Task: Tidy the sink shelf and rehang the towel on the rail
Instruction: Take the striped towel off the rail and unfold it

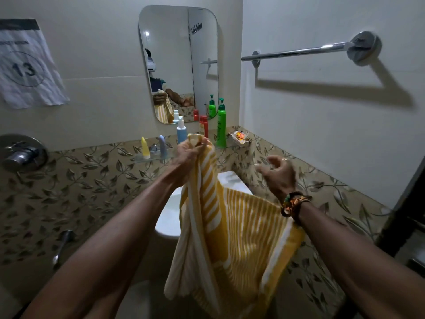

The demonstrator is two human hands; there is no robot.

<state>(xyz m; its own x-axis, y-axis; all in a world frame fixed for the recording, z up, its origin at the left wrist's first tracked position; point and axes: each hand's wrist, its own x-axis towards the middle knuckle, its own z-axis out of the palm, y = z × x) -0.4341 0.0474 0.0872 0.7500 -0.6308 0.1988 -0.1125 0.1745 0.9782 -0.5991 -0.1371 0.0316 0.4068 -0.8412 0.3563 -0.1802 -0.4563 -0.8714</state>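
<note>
Hanging in soft folds over the white basin [170, 217], the towel [232, 233] is thick terry cloth, mustard yellow with narrow cream stripes and a pale border. The left hand [189, 153] pinches its top corner in closed fingers, raised before the glass shelf [151, 157]. The right hand [278, 173] hovers half open with curled fingers, gripping nothing, while the cloth drapes across its beaded wrist. On the right wall the polished chrome rail [299, 51] is a bare round bar. Smooth plastic bottles stand on the shelf, the green pump bottle [221, 127] tallest.
</note>
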